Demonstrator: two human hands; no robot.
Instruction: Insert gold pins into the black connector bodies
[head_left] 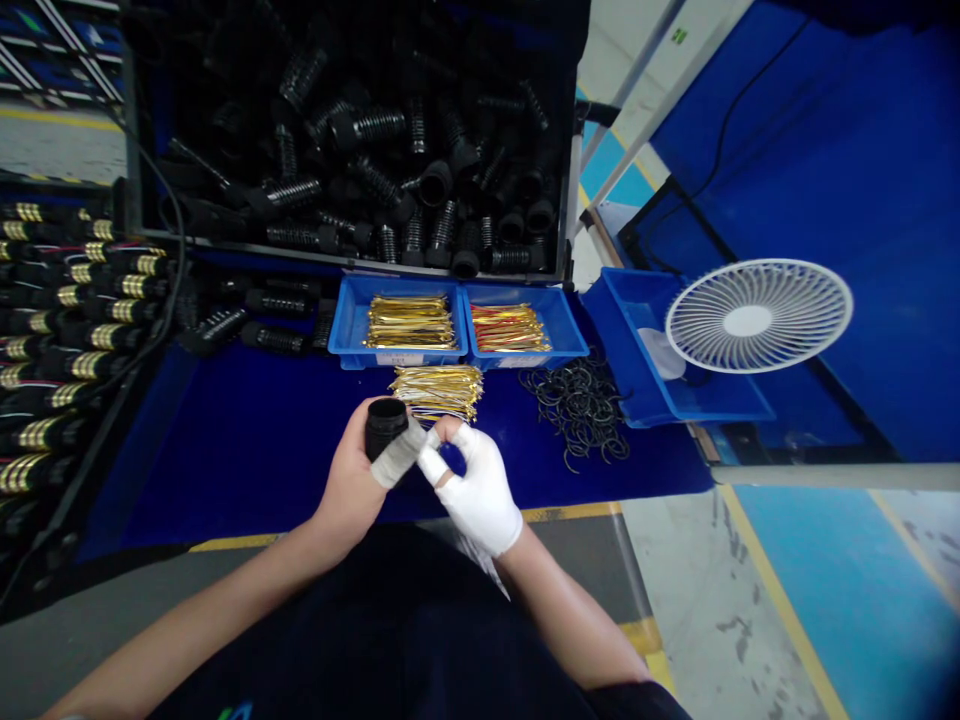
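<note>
My left hand (pixel 349 490) is wrapped around a black cylindrical plastic part (pixel 385 418), its round opening facing up. Greyish-white tape or cloth covers the left thumb, which lies across the front of the part. A white glove with cut-off fingertips is on my right hand (pixel 480 490). Its thumb and forefinger pinch together right beside the left thumb's tip; whatever is between them is too small to make out. Just beyond both hands lies a loose bundle of gold-tipped wires (pixel 441 388) on the blue work surface (pixel 247 430).
Two blue bins (pixel 349 325) hold gold-ended wires. Black rings (pixel 581 405) lie in a pile to the right, near a blue tray (pixel 637 390) and a white fan (pixel 750 318). Behind stands a large crate (pixel 300 250) of black ribbed parts. Black parts with gold bands (pixel 90 335) fill the left side.
</note>
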